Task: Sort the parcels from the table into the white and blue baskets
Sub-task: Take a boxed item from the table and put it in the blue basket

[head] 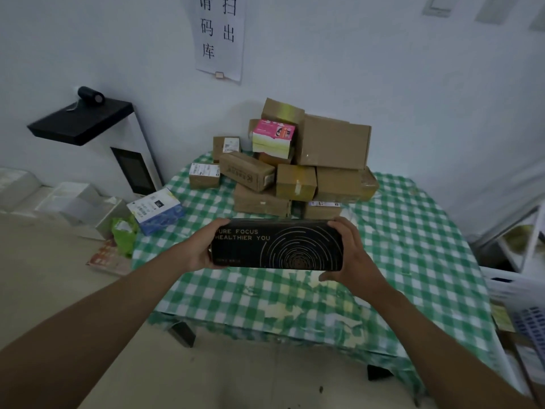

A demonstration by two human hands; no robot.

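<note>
A big table (pixel 413 231) with a green and white checked cloth fills the middle. At its far side, near the wall, sits a heap of brown boxes (pixel 298 163), piled on each other. The biggest brown box (pixel 333 141) leans on top at the right. A pink and yellow box (pixel 272 138) sits high in the heap, to the left of it. A blue and white box (pixel 156 209) hangs over the left edge of the table.

Near us, both hands hold up a long black box (pixel 277 245) above the cloth, just in front of the heap. It has gold rings and words on it. The left hand (pixel 203 249) grips the left end, fingers curled round it. The right hand (pixel 351 255) grips the right end, thumb under and fingers over the top. At the far right edge, part of a white basket (pixel 507 287) shows.
</note>
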